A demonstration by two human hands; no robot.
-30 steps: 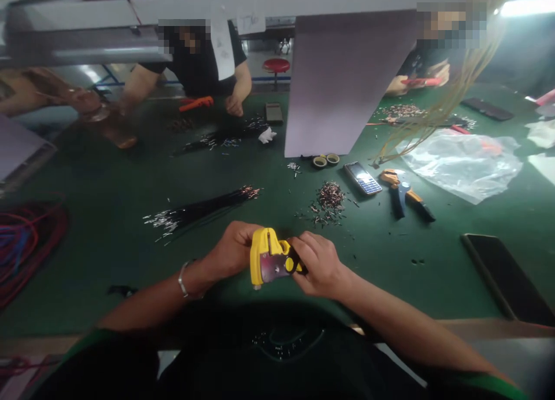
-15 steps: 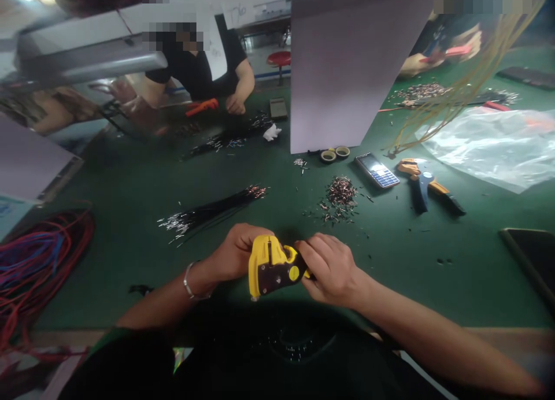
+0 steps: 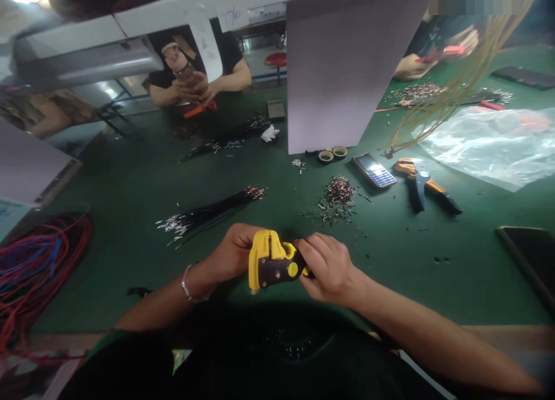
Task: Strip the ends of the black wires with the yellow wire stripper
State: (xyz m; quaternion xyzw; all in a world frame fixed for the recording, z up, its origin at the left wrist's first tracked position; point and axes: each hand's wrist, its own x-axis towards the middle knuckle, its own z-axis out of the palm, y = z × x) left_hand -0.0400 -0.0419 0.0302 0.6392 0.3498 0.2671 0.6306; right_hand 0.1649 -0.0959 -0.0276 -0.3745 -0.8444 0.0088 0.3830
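Observation:
My right hand (image 3: pixel 329 267) is wrapped round the handles of a yellow and black wire stripper (image 3: pixel 275 264), held in front of my body above the table's near side. My left hand (image 3: pixel 234 252) is closed at the tool's jaw end, its fingertips hidden behind the yellow head. What those fingers pinch, if anything, does not show. Beyond my hands lies a bundle of black wires (image 3: pixel 212 208) with silvery ends at the left and coppery ends at the right. A pile of small cut bits (image 3: pixel 339 192) lies ahead of my right hand.
A keypad phone (image 3: pixel 375 170), tape rolls (image 3: pixel 333 154) and a second, orange and blue stripper (image 3: pixel 422 183) lie to the right, near a clear plastic bag (image 3: pixel 498 145). Red and blue wire coils (image 3: pixel 39 261) lie left. A white partition (image 3: pixel 333 70) stands ahead; co-workers sit beyond.
My hands and the wire stripper keep nearly the same pose. The view shifts slightly. Across the table, the co-worker's hands have come together higher up, in front of the body.

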